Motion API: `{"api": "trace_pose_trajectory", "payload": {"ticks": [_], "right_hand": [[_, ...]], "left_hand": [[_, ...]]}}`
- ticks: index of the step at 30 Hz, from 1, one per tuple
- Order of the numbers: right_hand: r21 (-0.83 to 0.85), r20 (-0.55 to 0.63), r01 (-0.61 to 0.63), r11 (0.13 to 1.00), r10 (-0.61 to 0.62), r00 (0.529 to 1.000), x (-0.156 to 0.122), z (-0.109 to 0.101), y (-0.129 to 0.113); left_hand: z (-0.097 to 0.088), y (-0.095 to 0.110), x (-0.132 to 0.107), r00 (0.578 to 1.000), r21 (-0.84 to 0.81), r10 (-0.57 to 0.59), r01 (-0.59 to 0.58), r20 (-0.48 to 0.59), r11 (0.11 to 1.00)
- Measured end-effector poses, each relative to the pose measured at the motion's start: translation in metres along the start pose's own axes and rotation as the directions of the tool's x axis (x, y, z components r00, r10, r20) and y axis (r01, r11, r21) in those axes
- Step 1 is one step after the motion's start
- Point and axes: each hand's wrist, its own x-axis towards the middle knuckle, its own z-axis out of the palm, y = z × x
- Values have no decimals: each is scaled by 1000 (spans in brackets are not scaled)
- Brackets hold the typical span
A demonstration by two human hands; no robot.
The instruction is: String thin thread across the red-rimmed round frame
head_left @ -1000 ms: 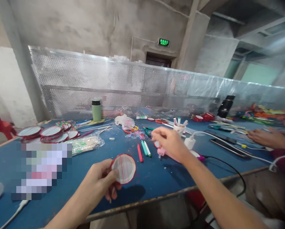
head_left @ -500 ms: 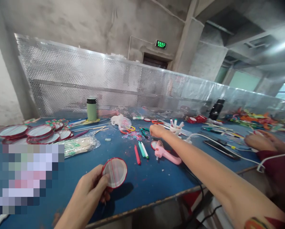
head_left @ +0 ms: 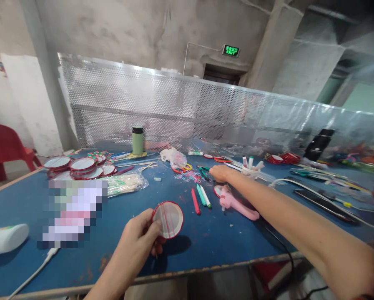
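Head view: disc (head_left: 169, 218) in left hand (head_left: 139, 238)

Red-rimmed clear disc (head_left: 168, 219), blue table (head_left: 118, 216)

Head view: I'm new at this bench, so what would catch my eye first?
The left hand holds a round red-rimmed disc above the near edge of the blue table. The right hand reaches far across, near a tangle of coloured bands mid-table, a pink glue gun lying beside that arm. More such discs are stacked far left.
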Motion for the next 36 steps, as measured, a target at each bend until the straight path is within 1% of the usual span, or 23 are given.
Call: {"api": "trace_pose_trajectory", "payload": {"ticks": [3, 6, 9, 12, 16, 18, 21, 23, 26, 30, 32, 36], "right_hand": [[-28, 29, -32, 999, 32, 999, -1, -5, 8], [-15, -22, -72, 997, 72, 997, -4, -17, 16], [21, -60, -55, 998, 56, 997, -5, -30, 17], [60, -79, 16, 998, -11, 997, -1, -36, 7], [99, -76, 97, 990, -90, 993, 8, -31, -15], [103, -62, 95, 990, -89, 994, 12, -27, -22], [82, -50, 40, 996, -35, 998, 16, -22, -27], [66, -54, 5, 998, -2, 999, 18, -20, -28], [49, -66, -15, 999, 18, 998, 19, -20, -34], [36, -118, -9, 999, 13, 993, 20, -26, -47], [40, -156, 6, 999, 0, 988, 22, -32, -53], [70, -181, 79, 994, -65, 981, 30, -43, -67]], "left_hand": [[-1, -1, 1, 1000, 7, 4, -4, 3, 1000], [-2, -4, 1, 1000, 20, 9, -9, 11, 1000], [-3, -6, 1, 1000, 34, 5, -6, 30, 999], [-4, -7, 1, 999, 61, 12, -14, 32, 998], [-5, -9, 0, 1000, 99, 16, -19, 25, 995], [-5, -9, 0, 999, 102, 17, -20, 27, 995], [-4, -10, 1, 999, 81, 18, -21, 31, 996], [-4, -10, 1, 999, 63, 11, -13, 36, 998], [-4, -10, 1, 999, 57, -1, -2, 50, 998], [-4, -7, 0, 999, 58, 0, -3, 52, 998], [-2, -5, -1, 999, 67, -3, 1, 32, 998], [1, -3, 0, 1000, 68, 11, -10, -5, 998]]}}
